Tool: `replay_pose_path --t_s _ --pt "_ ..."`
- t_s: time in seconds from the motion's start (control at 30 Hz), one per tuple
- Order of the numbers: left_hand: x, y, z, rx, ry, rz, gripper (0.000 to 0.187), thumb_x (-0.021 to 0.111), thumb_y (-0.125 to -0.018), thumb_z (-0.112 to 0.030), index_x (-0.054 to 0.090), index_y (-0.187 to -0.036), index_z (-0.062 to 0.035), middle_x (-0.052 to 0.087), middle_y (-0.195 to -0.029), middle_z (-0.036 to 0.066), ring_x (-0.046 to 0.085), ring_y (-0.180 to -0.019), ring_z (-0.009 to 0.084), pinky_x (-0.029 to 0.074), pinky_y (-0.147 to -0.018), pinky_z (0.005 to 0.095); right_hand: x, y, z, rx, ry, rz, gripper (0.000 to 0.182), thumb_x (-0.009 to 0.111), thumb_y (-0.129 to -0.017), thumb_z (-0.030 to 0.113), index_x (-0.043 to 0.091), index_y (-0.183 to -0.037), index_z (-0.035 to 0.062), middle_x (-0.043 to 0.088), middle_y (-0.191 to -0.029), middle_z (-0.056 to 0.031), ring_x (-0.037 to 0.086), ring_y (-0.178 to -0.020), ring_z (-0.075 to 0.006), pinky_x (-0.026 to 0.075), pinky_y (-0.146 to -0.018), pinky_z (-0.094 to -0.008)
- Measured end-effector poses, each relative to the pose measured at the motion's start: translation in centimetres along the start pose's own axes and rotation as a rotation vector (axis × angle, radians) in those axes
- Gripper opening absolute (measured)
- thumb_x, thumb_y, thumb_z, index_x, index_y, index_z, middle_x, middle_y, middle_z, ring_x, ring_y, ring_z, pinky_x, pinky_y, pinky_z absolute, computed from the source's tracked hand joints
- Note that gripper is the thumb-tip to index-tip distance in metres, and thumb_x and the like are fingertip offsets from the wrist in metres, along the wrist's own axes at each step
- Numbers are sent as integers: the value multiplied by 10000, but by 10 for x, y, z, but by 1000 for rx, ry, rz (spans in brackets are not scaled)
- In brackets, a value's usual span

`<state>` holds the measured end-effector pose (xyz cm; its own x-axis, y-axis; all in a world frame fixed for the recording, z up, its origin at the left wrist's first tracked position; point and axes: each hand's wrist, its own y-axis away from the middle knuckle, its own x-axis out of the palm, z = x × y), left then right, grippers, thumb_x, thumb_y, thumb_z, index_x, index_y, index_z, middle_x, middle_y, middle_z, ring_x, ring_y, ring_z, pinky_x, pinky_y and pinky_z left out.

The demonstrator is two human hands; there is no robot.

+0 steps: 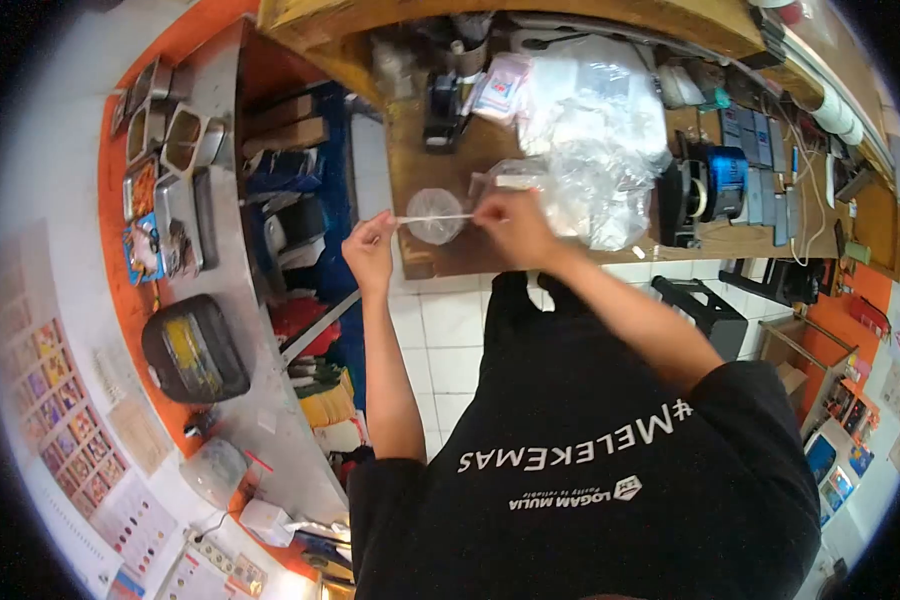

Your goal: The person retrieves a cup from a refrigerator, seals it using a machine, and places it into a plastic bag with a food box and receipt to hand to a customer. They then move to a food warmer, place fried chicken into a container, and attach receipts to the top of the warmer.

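Observation:
A thin white strip or string is stretched level between my two hands, over a round, clear plastic item at the left end of the wooden table. My left hand pinches its left end, just past the table's edge. The other end is between the closed fingers of my right hand, which is slightly blurred. Whether the strip is part of the round plastic I cannot tell. Just beyond my right hand lies a small clear plastic packet.
A large heap of clear plastic bags covers the middle of the wooden table. Tape dispensers stand right of it. On the left, a metal counter holds metal trays and a dark pan.

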<state>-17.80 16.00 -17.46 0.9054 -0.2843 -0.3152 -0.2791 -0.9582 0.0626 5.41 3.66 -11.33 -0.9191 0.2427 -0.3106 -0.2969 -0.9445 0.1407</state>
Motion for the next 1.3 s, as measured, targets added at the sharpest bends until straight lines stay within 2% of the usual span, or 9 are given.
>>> replay_pose_path --t_s 0.07,0.47,0.6,0.77,0.83,1.07,1.13,1.27,1.3 --pt "1 4 9 -97 95 149 175 720 -868 -38 724 -1014 57 734 -865 92 684 -764 118 528 -702 241 -13 1 -17 132 123 166 108 654 -844 82 656 -798 -16 672 -846 -204 643 -825 -377 510 -750 -426" --pt "26 6 -52 67 42 31 273 628 -864 77 667 -1133 50 711 -1021 142 695 -915 171 542 -821 287 10 -21 -13 -14 52 -101 77 666 -803 33 657 -856 -23 666 -770 -182 666 -722 -281 506 -671 -360" --pt "28 7 -35 -81 107 27 270 653 -821 93 681 -1082 30 658 -1080 134 683 -964 223 537 -804 294 0 -31 -8 245 -17 72 112 691 -824 74 665 -871 -24 659 -748 -155 637 -687 -211 488 -655 -342" --pt "13 -1 -36 -80 -54 286 244 676 -849 31 680 -1092 39 679 -1054 115 652 -950 160 509 -811 250 3 -33 -12 33 48 52 178 713 -844 115 642 -914 -32 632 -752 -133 583 -656 -195 471 -647 -337" --pt "14 -2 -48 -279 157 320 259 662 -876 23 677 -1134 39 683 -1077 102 626 -959 126 499 -821 239 7 -34 -11 -37 -49 87 219 714 -871 164 631 -922 -33 635 -758 -107 582 -675 -156 467 -637 -317" --pt "29 -1 -64 -91 289 272 314 616 -910 42 641 -1223 32 669 -1074 43 618 -951 94 505 -812 222 20 -39 -12 94 -321 108 143 646 -955 139 615 -938 0 613 -800 -8 580 -719 -76 466 -636 -241" --pt "27 -2 -59 -298 646 204 312 603 -929 26 631 -1239 31 665 -1094 40 614 -948 83 510 -812 223 22 -35 -9 112 -586 68 140 634 -964 137 612 -962 -1 645 -828 -29 591 -719 -80 475 -626 -236" --pt "33 1 -103 -150 149 276 339 615 -972 -108 603 -1273 48 657 -828 12 572 -738 49 480 -705 211 14 -21 13 154 -854 89 329 622 -954 69 524 -1257 -14 664 -1184 -168 640 -936 -114 552 -731 -266" --pt "29 -5 -94 -180 -108 271 421 628 -970 -142 543 -1339 42 675 -824 25 588 -738 52 464 -665 195 11 -19 8 118 -863 191 632 613 -921 -6 307 -1473 21 515 -1398 -216 631 -1059 -154 562 -850 -303"
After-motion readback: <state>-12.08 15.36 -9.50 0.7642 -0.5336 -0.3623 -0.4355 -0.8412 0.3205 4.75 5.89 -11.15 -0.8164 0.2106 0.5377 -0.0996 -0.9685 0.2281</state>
